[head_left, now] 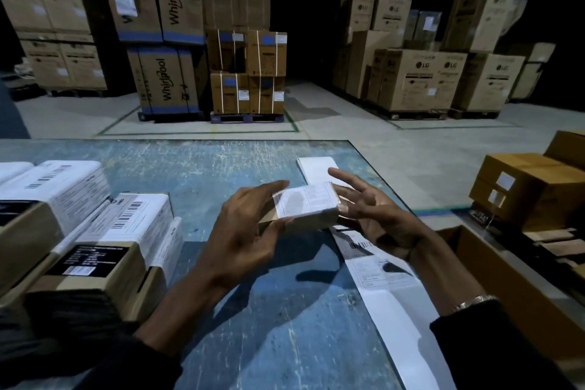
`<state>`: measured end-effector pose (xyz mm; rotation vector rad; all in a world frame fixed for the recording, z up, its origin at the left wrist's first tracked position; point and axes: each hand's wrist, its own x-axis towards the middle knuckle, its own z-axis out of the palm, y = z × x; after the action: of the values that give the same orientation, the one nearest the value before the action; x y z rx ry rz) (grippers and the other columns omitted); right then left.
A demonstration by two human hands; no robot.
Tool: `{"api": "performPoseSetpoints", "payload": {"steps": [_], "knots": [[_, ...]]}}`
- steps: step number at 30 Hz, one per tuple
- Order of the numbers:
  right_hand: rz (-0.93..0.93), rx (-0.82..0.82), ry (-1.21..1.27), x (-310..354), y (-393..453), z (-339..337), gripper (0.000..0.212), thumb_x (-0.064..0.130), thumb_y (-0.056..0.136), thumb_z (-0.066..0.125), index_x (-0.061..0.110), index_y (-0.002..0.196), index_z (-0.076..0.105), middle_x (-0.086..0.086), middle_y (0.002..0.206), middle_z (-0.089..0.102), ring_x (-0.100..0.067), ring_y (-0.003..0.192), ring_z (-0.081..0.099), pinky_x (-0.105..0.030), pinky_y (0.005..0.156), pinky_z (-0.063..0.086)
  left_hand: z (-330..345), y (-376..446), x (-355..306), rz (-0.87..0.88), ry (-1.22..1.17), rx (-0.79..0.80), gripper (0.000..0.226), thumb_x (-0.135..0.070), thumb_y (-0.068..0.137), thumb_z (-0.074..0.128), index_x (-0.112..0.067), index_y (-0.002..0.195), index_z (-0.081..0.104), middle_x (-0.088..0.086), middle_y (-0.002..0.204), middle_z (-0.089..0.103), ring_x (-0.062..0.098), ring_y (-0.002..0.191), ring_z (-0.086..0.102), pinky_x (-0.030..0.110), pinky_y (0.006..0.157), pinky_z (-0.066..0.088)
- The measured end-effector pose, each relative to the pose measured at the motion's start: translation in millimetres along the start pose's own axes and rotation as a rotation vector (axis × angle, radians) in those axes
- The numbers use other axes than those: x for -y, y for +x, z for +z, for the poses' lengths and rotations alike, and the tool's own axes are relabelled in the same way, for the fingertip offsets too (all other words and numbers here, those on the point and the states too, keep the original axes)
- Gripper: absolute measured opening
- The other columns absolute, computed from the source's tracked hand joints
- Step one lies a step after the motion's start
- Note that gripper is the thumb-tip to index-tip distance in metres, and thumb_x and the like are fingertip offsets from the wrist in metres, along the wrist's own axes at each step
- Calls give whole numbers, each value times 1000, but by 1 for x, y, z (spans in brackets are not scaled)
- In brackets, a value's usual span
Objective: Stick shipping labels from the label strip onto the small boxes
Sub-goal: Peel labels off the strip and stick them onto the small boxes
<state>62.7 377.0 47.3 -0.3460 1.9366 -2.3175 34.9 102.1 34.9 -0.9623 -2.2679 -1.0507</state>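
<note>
I hold a small cardboard box (305, 209) above the scratched blue table (196, 168), with a white shipping label covering its top face. My left hand (250, 225) grips the box's left end, thumb under it and fingers stretched over the label. My right hand (376, 215) supports the right end with straight, spread fingers. The long white label strip (389, 282) runs under my right hand, from the far table edge toward me, and one printed label with a barcode shows on it.
Several small boxes (104, 231) with white labels are stacked at the table's left. An open carton (519, 282) stands to the right of the table, with brown cartons (531, 187) beyond it. Pallets of large appliance boxes (171, 41) fill the warehouse floor behind.
</note>
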Motion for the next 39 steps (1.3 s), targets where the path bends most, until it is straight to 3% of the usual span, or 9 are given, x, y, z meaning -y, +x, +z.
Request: {"api": "performPoseSetpoints", "payload": {"steps": [3, 8, 15, 18, 22, 25, 29, 34, 39], "knots": [[7, -60, -85, -2, 1, 23, 81, 23, 82, 89, 32, 152, 50, -7, 141, 70, -28, 133, 66, -56, 108, 56, 1, 3, -6, 137, 82, -140, 55, -21, 90, 78, -12, 142, 61, 2, 136, 68, 20, 127, 59, 55, 101, 53], [-153, -248, -185, -5, 8, 46, 61, 34, 79, 86, 28, 136, 63, -6, 121, 79, -25, 112, 76, -35, 87, 63, 2, 1, -8, 111, -35, -162, 58, -29, 91, 82, -17, 143, 60, -8, 137, 64, 18, 129, 59, 52, 98, 57], [-214, -246, -145, -5, 6, 34, 82, 66, 57, 96, 36, 130, 74, -20, 116, 78, -28, 93, 75, -38, 84, 65, -8, 6, -4, -45, -128, -174, 71, -49, 79, 90, -23, 140, 66, -11, 133, 67, 12, 120, 65, 36, 97, 61], [-194, -238, -156, -8, 7, 33, 88, 66, 69, 87, 25, 144, 66, -14, 123, 78, -24, 98, 75, -36, 85, 65, -10, 6, -1, -74, -124, -133, 67, -58, 79, 81, -25, 136, 68, -16, 124, 68, 8, 115, 64, 33, 92, 61], [-114, -213, -65, -5, 7, 41, 62, 59, 87, 63, 34, 145, 62, -8, 136, 73, -30, 121, 73, -45, 93, 64, -12, 6, 1, 10, -9, -155, 63, -40, 80, 90, -16, 134, 68, -5, 124, 70, 11, 115, 59, 31, 93, 57], [-111, -257, -108, -6, 8, 57, 62, 62, 83, 76, 36, 137, 58, -6, 128, 74, -26, 121, 72, -53, 88, 65, -9, 6, -2, 119, 107, -176, 61, -35, 79, 91, -11, 131, 69, 0, 124, 70, 17, 116, 58, 29, 99, 50], [-233, -427, -161, -11, 12, 69, 62, 41, 73, 92, 29, 125, 61, -8, 109, 77, -24, 100, 78, -45, 81, 66, -2, 4, -8, 186, 169, -173, 59, -34, 79, 93, -11, 127, 69, 0, 122, 70, 19, 114, 59, 28, 96, 51], [-300, -454, -103, -5, 13, 65, 32, 51, 83, 76, 28, 104, 70, 2, 89, 66, -18, 89, 69, -37, 72, 62, -2, 4, -15, -6, -1, -101, 68, -72, 81, 71, -26, 130, 60, -10, 121, 65, 10, 104, 63, 32, 81, 60], [-260, -430, -92, -3, 11, 65, 54, 71, 90, 52, 27, 110, 74, -12, 104, 66, -26, 98, 69, -39, 79, 63, -8, 6, -6, -276, -91, -61, 85, -86, 67, 74, -35, 134, 67, -21, 123, 66, 4, 106, 66, 18, 86, 57]]}}
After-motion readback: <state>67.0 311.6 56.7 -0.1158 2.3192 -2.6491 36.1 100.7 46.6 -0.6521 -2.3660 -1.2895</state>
